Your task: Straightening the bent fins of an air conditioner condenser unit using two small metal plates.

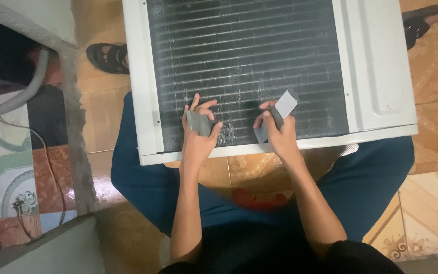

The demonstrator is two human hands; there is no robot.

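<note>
A: What's in hand here?

B: The person sits on the floor with a white air-conditioner unit (269, 76) laid across the knees, dark coil fins (249, 56) facing up. Both hands rest on the near edge of the fins. The left hand (198, 129) pinches a small grey pad (197, 123) between thumb and fingers, pressed flat on the coil. The right hand (279, 131) grips a longer grey strip (280, 112), fingers curled round it, its pale far end sticking up and to the right.

A: So which step is this?

B: Going by the pale scuffs low on the fins, I'd judge it as working over the coil face with those grey pieces, and only the near strip looks treated.

A: What does the next move call for?

B: Light strokes running along the fins, I'd say; they look thin and would bend under a hard sideways push. The casing should stay steady on the legs.

A: Anything else about?

B: Sandalled feet (108, 57) at the far left and far right, a grey hose (24, 94) at left, patterned tiles (432, 182).
</note>
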